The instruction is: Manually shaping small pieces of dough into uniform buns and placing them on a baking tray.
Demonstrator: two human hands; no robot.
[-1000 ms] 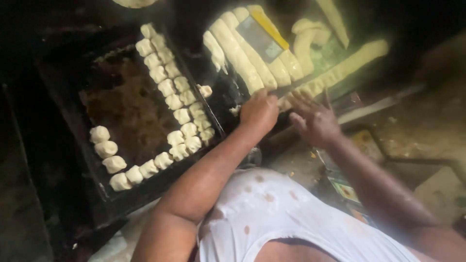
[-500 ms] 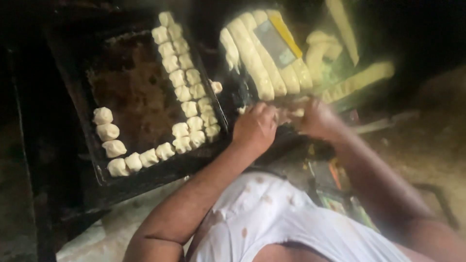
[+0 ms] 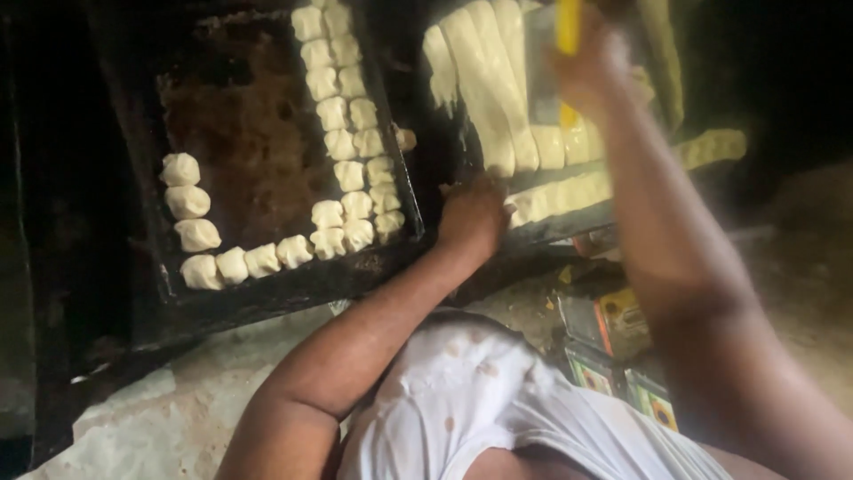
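Head view, left hand (image 3: 474, 216) fingers pressed on soft pale dough strips (image 3: 484, 89), right hand (image 3: 593, 62) fingers pinching yellow-handled scraper (image 3: 569, 27), lumpy dough balls (image 3: 342, 133) left of fingers on dark crusted tray (image 3: 240, 151).

The right hand (image 3: 591, 67) grips a yellow scraper (image 3: 569, 25) — beside and below it lie pale cream dough strips (image 3: 487, 84) on a black board (image 3: 542, 233). The left hand (image 3: 471, 216) rests at the near ends of those strips. Left of that hand, a black tray (image 3: 284, 284) with a rusty brown floor holds off-white dough pieces (image 3: 342, 142). Toward the body — a white shirt (image 3: 480, 400) with faint brownish spots, and boxes (image 3: 613, 342) printed orange, yellow and green.
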